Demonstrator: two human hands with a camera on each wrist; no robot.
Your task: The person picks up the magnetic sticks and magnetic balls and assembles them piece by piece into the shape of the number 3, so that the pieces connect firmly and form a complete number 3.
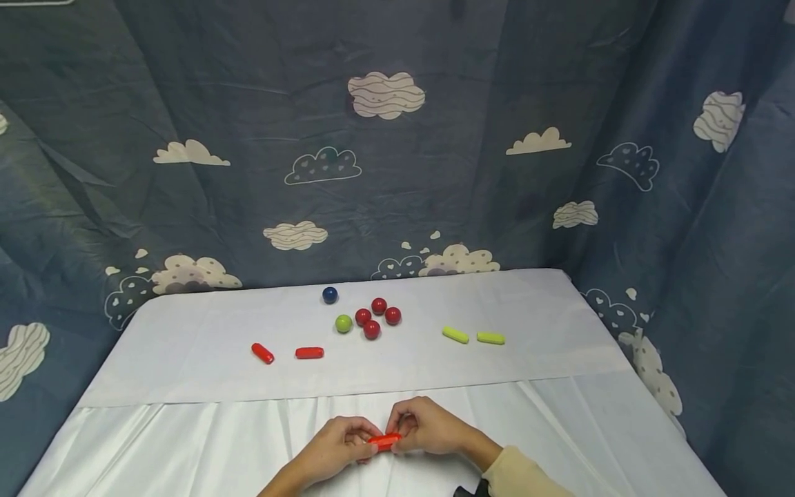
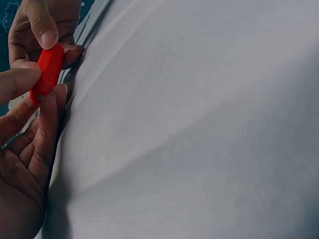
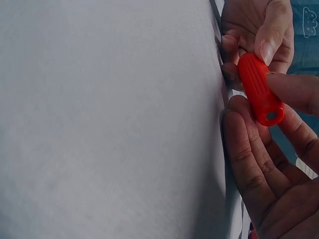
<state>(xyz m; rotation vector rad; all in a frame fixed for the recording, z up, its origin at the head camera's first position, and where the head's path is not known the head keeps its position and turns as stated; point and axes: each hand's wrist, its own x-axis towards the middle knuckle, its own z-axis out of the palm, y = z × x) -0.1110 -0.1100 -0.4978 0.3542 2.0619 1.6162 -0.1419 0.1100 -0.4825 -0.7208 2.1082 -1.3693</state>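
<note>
Near the front of the table, both hands hold one small red ridged plastic piece (image 1: 384, 442) between them. It is rounded and elongated; the right wrist view shows grooves along this red piece (image 3: 256, 82) and a small hole at one end. My left hand (image 1: 335, 447) pinches one end with thumb and fingers. At the other end, my right hand (image 1: 431, 428) pinches it the same way. In the left wrist view, the red piece (image 2: 49, 69) lies between the two thumbs and the fingers behind it. Its exact kind is unclear.
Two similar red pieces (image 1: 309, 353) lie farther back at left. Behind them are several dark red balls (image 1: 371, 329), a green ball (image 1: 344, 324) and a dark blue ball (image 1: 330, 295). Two yellow-green pieces (image 1: 491, 338) lie at right. A cloud-patterned curtain (image 1: 435, 172) surrounds the white-covered table (image 1: 205, 376).
</note>
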